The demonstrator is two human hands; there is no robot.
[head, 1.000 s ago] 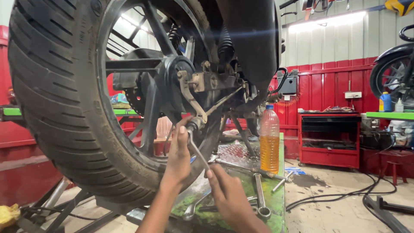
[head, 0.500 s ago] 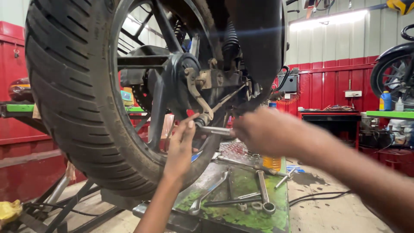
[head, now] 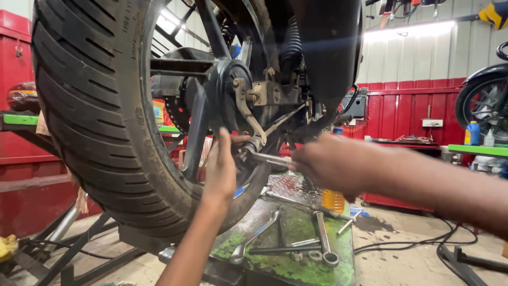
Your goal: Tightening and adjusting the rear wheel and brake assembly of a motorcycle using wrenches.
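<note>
Left hand [head: 221, 172] is touching the wheel [head: 106, 106], fingers loose; right hand [head: 330, 163] is gripping a wrench [head: 264, 158] at the nut just beside left fingertips.

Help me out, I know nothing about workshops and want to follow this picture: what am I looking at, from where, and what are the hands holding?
The camera sits on the person's head, so you look down their arms. In front is a motorcycle's rear wheel, raised on a green-topped lift platform. The left hand reaches up beside the hub and touches the fitting there. The right hand has its grip on a metal wrench whose far end sits on that fitting. Several loose wrenches lie on the platform, with an orange bottle behind the right hand. Red cabinets line the back wall, and another motorcycle shows at the right edge.
</note>
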